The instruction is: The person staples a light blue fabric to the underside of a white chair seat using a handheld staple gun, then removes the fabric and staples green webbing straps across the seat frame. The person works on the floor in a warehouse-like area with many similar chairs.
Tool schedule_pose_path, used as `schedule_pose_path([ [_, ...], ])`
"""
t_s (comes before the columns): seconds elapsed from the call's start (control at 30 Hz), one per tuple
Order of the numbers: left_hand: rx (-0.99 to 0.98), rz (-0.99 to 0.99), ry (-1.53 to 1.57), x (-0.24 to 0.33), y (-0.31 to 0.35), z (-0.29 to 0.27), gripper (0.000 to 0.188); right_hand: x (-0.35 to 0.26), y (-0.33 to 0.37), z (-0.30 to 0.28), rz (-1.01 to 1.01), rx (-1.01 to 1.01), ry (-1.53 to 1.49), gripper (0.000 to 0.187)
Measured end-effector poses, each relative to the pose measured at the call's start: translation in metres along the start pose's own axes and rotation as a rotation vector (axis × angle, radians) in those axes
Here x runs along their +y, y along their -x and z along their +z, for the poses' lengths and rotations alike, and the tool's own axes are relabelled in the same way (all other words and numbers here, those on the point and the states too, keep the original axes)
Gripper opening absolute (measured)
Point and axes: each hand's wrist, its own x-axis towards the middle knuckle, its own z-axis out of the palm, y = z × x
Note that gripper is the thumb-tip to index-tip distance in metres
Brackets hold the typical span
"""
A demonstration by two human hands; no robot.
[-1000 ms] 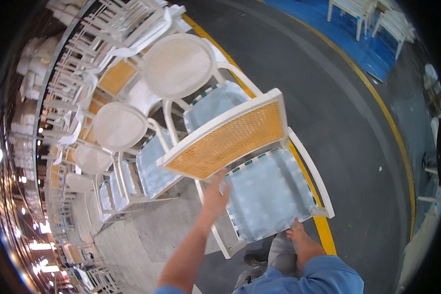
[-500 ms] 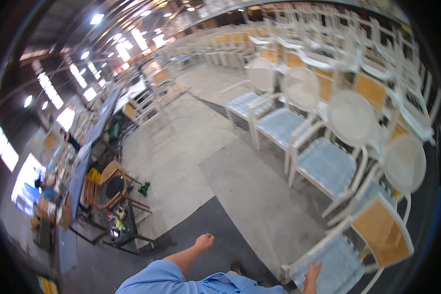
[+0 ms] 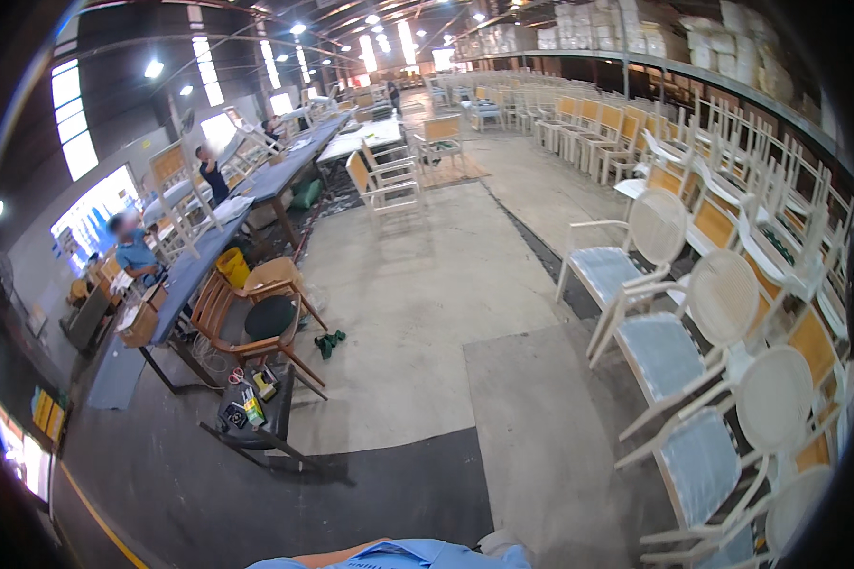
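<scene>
Neither of my hands shows now; only my blue shirt (image 3: pixel 417 555) and a strip of my forearm (image 3: pixel 342 556) appear at the lower edge. On the right stands a row of white armchairs with round backs and pale blue covered seats, the nearest being an armchair (image 3: pixel 700 465). To the left, closer to me, a low dark stool (image 3: pixel 266 417) bears scissors (image 3: pixel 236 376), a green and white box (image 3: pixel 253 408) and other small items. Behind it is a wooden armchair (image 3: pixel 220 322) with a dark round seat.
A long blue-topped workbench (image 3: pixel 194 270) runs along the left, with a person in blue (image 3: pixel 135 254) and another in dark clothes (image 3: pixel 212 175) behind it. Stacked white chairs (image 3: pixel 769 199) fill the right. Green items (image 3: pixel 329 343) lie on the concrete floor (image 3: pixel 399 313).
The view has tilted up and turned right. Both hands, visible half a second ago, have left the picture, as has the square-backed chair near my right hand.
</scene>
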Motion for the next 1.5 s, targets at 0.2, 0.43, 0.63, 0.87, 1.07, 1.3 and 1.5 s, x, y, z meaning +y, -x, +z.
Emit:
schedule_pose_path([
  [0.2, 0.278, -0.078, 0.395, 0.051, -0.076, -0.139, 0.049, -0.144, -0.127, -0.083, -0.031, -0.265, -0.113, 0.061],
  [0.43, 0.513, -0.296, 0.933, 0.126, -0.148, -0.299, 0.042, -0.249, -0.291, -0.329, 0.11, -0.14, -0.085, 0.057],
  [0.63, 0.394, -0.452, 1.028, 0.126, -0.201, -0.388, 0.042, -0.483, -0.427, -0.465, -0.122, 0.261, -0.417, 0.034],
  [0.87, 0.337, -0.628, 1.127, 0.137, -0.293, -0.589, 0.042, -0.653, -0.555, -0.463, -0.264, 0.15, -0.567, 0.031],
  [1.07, 0.594, -0.322, 0.958, 0.191, -0.409, -0.893, 0.045, -0.74, -0.614, -0.406, 0.126, -0.271, -0.334, 0.049],
  [1.3, 1.013, -0.115, 1.042, 0.233, -0.504, -1.148, 0.048, -1.005, -0.73, -0.448, 0.043, -0.389, -0.191, 0.057],
  [1.5, 0.588, -0.515, 1.175, 0.265, -0.574, -1.184, 0.052, -1.237, -0.868, -0.593, 0.019, -0.272, -0.171, 0.065],
])
